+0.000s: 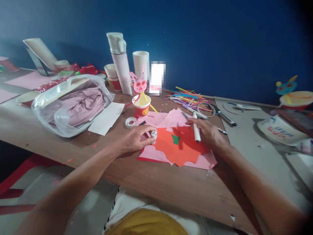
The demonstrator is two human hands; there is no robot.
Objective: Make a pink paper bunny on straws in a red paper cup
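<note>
My left hand [137, 139] pinches a small white object with dark marks [154, 134] between thumb and fingertips; its kind I cannot make out. My right hand [207, 131] is closed around a white marker [196, 130], which points downward. Both hands are over orange paper [181, 155] with cut, wavy edges. A small green paper piece [175, 139] lies on it. Beneath are pink paper sheets [207, 162]. Left of them is a white tape roll [131, 122]. Behind it stands a paper cup [141, 106] topped by a pink paper animal face [140, 85].
A clear plastic bag with pink material [80, 104] and a white card [106, 119] lie left. Behind are a tall white flask [119, 62], stacked cups [141, 62] and colourful sticks [187, 98]. A utility knife [225, 117] and a decorated cup [295, 98] are right.
</note>
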